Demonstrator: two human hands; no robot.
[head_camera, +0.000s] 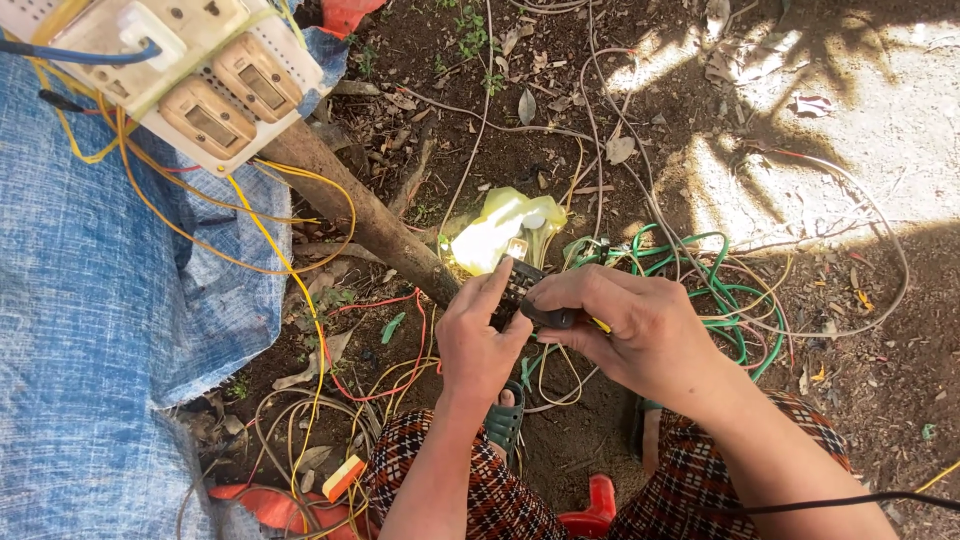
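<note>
Left hand (480, 345) pinches a small dark part (520, 285) w/ thumb & forefinger, just above the knees; right hand (640, 330) is clamped on a dark-handled tool (555, 318) w/ tip at that part. Best to brace wrists together and keep the tool square so it can't slip. Beyond: pale bulb holder (505, 230), green wires (700, 270) on the dirt, switch board (190, 70) on a stick.

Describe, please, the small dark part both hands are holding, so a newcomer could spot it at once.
Start at the blue tarp on the left and follow the wooden pole down to its lower end. There the left hand and right hand meet on a small black component; unlike the pale yellow plastic behind it, it is dark and ribbed.
</note>
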